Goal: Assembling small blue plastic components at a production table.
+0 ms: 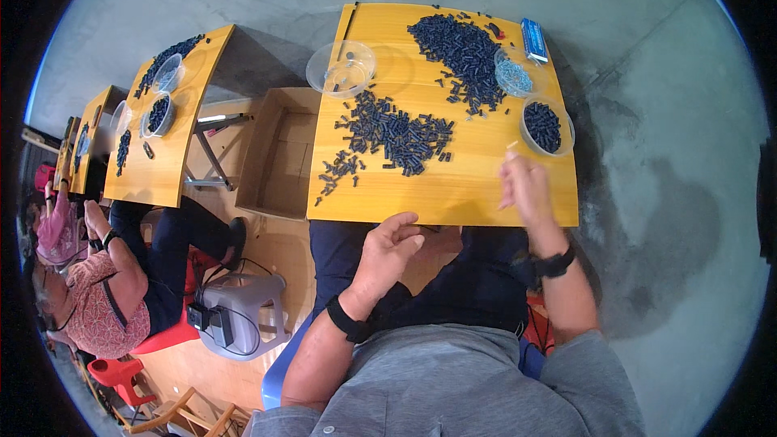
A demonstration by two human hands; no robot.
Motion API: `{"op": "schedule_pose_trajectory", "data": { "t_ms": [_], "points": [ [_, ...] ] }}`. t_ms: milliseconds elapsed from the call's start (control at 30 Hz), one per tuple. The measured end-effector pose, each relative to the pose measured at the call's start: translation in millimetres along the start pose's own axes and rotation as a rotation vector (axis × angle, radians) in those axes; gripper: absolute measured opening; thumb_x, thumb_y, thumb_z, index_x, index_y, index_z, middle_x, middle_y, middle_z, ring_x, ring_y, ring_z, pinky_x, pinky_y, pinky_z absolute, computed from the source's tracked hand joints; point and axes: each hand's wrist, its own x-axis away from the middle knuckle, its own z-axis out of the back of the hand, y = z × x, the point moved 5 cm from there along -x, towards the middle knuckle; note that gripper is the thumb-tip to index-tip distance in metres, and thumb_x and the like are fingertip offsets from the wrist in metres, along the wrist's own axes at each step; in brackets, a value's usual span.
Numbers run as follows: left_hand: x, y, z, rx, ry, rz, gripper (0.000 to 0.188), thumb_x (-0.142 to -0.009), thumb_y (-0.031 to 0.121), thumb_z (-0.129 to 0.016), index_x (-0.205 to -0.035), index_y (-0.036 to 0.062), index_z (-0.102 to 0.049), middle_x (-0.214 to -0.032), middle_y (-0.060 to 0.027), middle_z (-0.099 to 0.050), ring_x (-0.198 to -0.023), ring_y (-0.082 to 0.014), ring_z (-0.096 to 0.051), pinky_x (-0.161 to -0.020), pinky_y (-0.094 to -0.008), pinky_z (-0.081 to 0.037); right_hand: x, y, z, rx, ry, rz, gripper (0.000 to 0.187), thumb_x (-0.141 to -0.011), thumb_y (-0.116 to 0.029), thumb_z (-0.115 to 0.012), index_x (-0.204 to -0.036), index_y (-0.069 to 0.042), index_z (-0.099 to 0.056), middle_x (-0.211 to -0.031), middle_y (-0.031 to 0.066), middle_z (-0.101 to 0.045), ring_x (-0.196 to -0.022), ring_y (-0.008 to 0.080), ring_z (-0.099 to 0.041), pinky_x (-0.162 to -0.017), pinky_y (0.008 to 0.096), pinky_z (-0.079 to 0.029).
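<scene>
My blurred right hand point(528, 188) is hovering near short black cylinders point(542, 128) in a round clear-plastic tub point(571, 134); whether it's gripping, I can't tell. My left hand point(388, 252) is curling loosely, released, by the smooth yellow wooden tabletop point(469, 194).

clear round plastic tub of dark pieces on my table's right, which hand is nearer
Right: the right hand is just short of the clear tub; the left hand is farther off, to its left, by the front edge of the yellow wooden table.
</scene>
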Motion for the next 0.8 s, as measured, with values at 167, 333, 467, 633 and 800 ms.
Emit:
{"op": "schedule_pose_trajectory", "data": {
  "t_ms": [167,333,467,633,800],
  "points": [
    [-13,-14,9,-0.022,0.058,0.042,0.027,-0.087,0.002,-0.057,-0.112,-0.0057,-0.055,-0.086,-0.0088,-0.062,-0.068,-0.0132,-0.059,-0.055,-0.0243,-0.047,-62,-29,76,0.892,0.301,0.469,0.041,-0.091,-0.036,-0.051,-0.079,0.003,-0.061,-0.070,0.0230,-0.060,-0.068,0.0370,-0.061,-0.065,0.0429,-0.048],
    [-23,-18,18,-0.079,0.107,0.096,0.027,-0.085,0.005,-0.059,-0.110,-0.0072,-0.056,-0.084,-0.0077,-0.062,-0.067,-0.0137,-0.059,-0.057,-0.0249,-0.048,-75,-32,73,1.133,0.326,0.419,0.037,-0.089,-0.035,-0.052,-0.082,0.000,-0.062,-0.077,0.0224,-0.063,-0.075,0.0396,-0.061,-0.065,0.0447,-0.048],
    [-34,-15,22,-0.092,0.161,0.149,0.026,-0.085,0.006,-0.059,-0.107,-0.0078,-0.057,-0.084,-0.0085,-0.062,-0.074,-0.0160,-0.062,-0.061,-0.0257,-0.049,-76,-10,44,0.937,0.284,0.657,0.022,-0.085,-0.025,-0.058,-0.084,-0.004,-0.063,-0.079,0.0180,-0.064,-0.076,0.0367,-0.062,-0.064,0.0448,-0.048],
    [-47,-28,37,-0.008,0.240,0.107,0.023,-0.086,0.006,-0.058,-0.105,-0.0064,-0.058,-0.087,-0.0091,-0.063,-0.078,-0.0173,-0.063,-0.061,-0.0254,-0.049,-32,3,-60,0.664,-0.174,0.849,0.008,-0.081,-0.010,-0.059,-0.086,-0.005,-0.063,-0.079,0.0149,-0.059,-0.075,0.0340,-0.060,-0.065,0.0426,-0.048],
    [-49,-29,38,0.007,0.206,0.132,0.017,-0.088,0.006,-0.057,-0.102,-0.0039,-0.060,-0.089,-0.0090,-0.063,-0.079,-0.0169,-0.065,-0.059,-0.0245,-0.049,-21,15,-96,0.645,-0.287,0.902,0.013,-0.080,-0.005,-0.060,-0.092,-0.003,-0.064,-0.080,0.0148,-0.058,-0.074,0.0346,-0.058,-0.065,0.0406,-0.047]
  ]
}}
